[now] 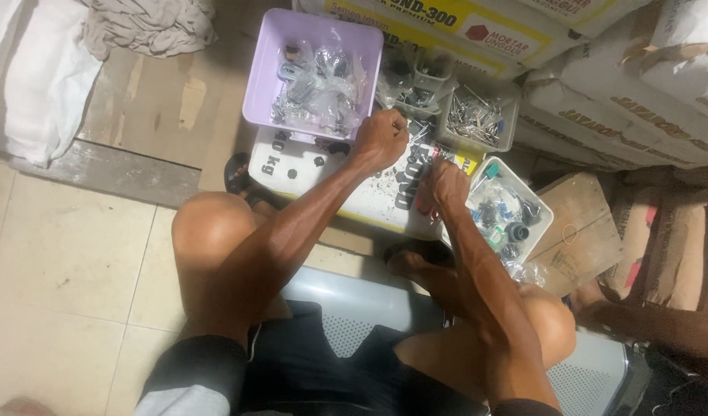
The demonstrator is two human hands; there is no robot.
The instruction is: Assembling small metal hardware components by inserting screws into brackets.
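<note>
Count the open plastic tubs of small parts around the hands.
3: a lilac tub above the left hand, a grey tub above the right hand, a white tub to its right. Others may be hidden.

The left hand (381, 139) rests closed at the lilac tub (261, 73) of bagged hardware, while the right hand (444, 185) pinches small metal parts (385, 189) scattered on a white sack (292, 166), beside a white tray (543, 223).

At frame centre, a sack (369, 202) carries scattered screws (386, 187) (tub (261, 73) above, tray (540, 223) right).
</note>
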